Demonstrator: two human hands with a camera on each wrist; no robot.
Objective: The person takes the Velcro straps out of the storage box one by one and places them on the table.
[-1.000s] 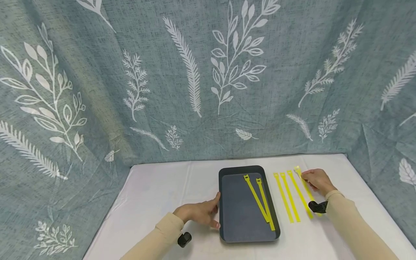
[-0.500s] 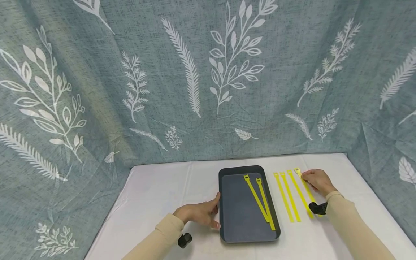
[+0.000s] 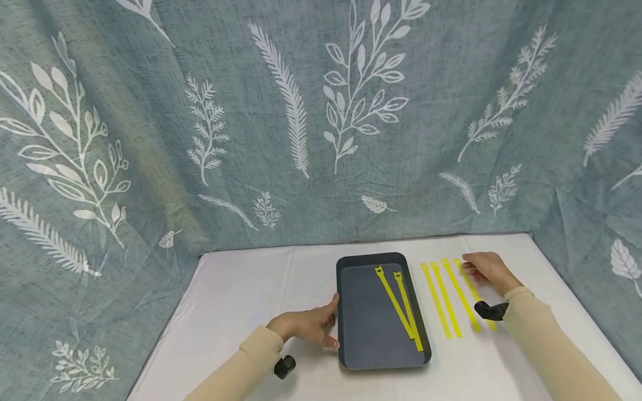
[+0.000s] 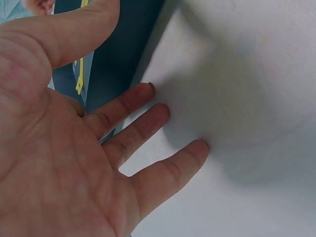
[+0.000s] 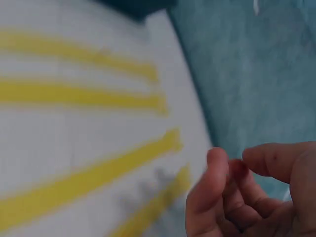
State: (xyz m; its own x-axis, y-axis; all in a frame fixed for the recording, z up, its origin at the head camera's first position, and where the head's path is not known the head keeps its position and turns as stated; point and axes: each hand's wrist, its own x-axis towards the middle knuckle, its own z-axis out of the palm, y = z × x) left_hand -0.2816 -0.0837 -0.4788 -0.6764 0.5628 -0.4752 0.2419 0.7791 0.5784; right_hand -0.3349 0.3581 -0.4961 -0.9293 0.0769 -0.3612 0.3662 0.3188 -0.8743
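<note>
My left hand [image 3: 308, 327] rests against the left side of a dark grey tray [image 3: 368, 356], its fingers extended and spread in the left wrist view. Two yellow hook-and-loop cable ties [image 3: 393, 301] lie slantwise in the tray's right half. To the right of the tray, several more ties [image 3: 446, 299] lie side by side on the white cloth. By the head of the rightmost tie [image 3: 471, 287] hovers my right hand [image 3: 490, 270]. In the right wrist view that hand [image 5: 256, 207] has loosely bent fingers, with thumb and index apart and nothing between them.
A white cloth [image 3: 241, 312] covers the table. Blue-green curtains [image 3: 281, 150] with white leaf prints hang behind it and at both sides. A black wrist camera [image 3: 285, 367] sits under the left wrist, another [image 3: 490, 311] by the right.
My right hand has let go of the rightmost tie and lifted slightly, its fingers loosening. The left hand and the tray keep their places; the head view has shifted a little.
</note>
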